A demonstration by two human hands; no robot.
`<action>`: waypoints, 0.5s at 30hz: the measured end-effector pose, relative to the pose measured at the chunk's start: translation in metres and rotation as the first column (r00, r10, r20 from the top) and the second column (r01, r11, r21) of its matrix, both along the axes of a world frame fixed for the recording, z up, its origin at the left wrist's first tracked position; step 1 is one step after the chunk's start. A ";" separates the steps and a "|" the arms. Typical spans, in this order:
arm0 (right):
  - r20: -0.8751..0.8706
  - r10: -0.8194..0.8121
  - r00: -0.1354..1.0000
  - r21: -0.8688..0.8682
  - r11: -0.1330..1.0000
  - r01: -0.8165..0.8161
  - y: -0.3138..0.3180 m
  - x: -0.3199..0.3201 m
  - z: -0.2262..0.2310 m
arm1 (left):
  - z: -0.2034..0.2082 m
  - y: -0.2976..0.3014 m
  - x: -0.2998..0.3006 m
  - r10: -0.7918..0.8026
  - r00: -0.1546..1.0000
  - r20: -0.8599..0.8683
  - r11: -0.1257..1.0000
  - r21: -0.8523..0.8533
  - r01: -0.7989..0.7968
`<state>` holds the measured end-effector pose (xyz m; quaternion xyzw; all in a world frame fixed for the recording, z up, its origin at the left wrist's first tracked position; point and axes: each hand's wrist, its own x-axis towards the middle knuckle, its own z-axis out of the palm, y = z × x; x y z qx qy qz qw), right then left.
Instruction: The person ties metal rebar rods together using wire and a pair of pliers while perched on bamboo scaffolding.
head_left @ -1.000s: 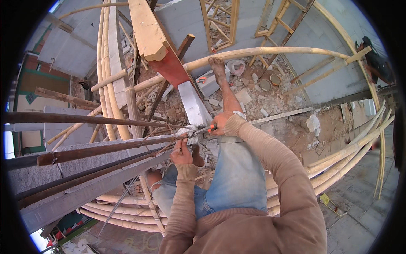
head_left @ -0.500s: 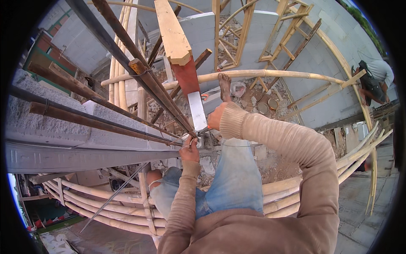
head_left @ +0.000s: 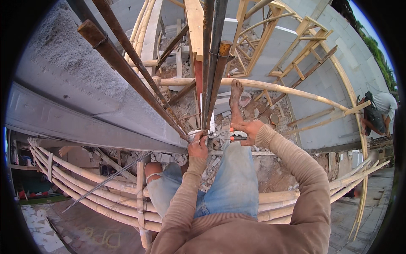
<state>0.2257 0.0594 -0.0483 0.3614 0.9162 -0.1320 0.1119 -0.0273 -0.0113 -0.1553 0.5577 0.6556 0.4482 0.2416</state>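
Steel pincers [head_left: 214, 135] with orange-marked handles, one pair: placed just beside the foot of the upright bars; handles spread apart; whether the head bites on anything, too small to tell
Right hand [head_left: 250, 132]: closed about the handles, grip rather loose, one finger stretched along the upper handle
Left hand [head_left: 198, 144]: fingers bunched narrow at the foot of the bars; what they pinch cannot be told
Steel bars [head_left: 207, 63], rusty and dark, several: seemingly done, the upper wire tie [head_left: 218, 54] round neighbouring bars, and a second wire tie [head_left: 100, 41] on the leftward group; judged unfinished, the foot, where no completed tie can be made out
Grey wall [head_left: 105, 91], rough-topped: left of the bars
Bamboo pole [head_left: 292, 87]: crosswise beyond, bare foot [head_left: 236, 89] upon it
Rubble [head_left: 275, 167]: ground below
Another person [head_left: 382, 111], pale top: far right, bent over
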 end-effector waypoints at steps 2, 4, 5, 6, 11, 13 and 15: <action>-0.036 -0.074 0.997 0.051 0.996 0.075 -0.002 0.002 -0.013 | -0.004 0.000 0.001 0.000 0.998 0.064 1.000 -0.023 0.002; 0.054 -0.097 0.994 0.267 0.960 0.079 -0.011 -0.013 -0.035 | -0.015 0.001 -0.003 0.009 0.992 0.129 0.999 -0.050 -0.003; 0.098 -0.121 0.988 0.368 0.926 0.077 -0.014 -0.018 -0.051 | -0.014 0.003 -0.004 -0.006 0.996 0.084 1.000 0.008 0.006; 0.061 -0.152 0.987 0.410 0.905 0.114 -0.014 -0.013 -0.079 | -0.012 0.005 -0.002 -0.028 0.999 0.044 0.998 0.062 0.026; -0.165 -0.311 0.936 0.156 0.929 0.336 -0.017 -0.034 -0.123 | -0.014 0.002 -0.007 0.008 0.997 0.077 0.998 0.066 -0.013; -0.206 -0.438 0.875 -0.093 0.899 0.428 -0.015 -0.038 -0.123 | -0.020 0.005 -0.007 0.012 0.994 0.112 0.999 0.041 -0.017; -0.354 -0.426 0.832 -0.041 0.896 0.442 -0.023 -0.032 -0.132 | -0.020 0.005 -0.002 -0.007 0.993 0.116 1.000 0.006 0.006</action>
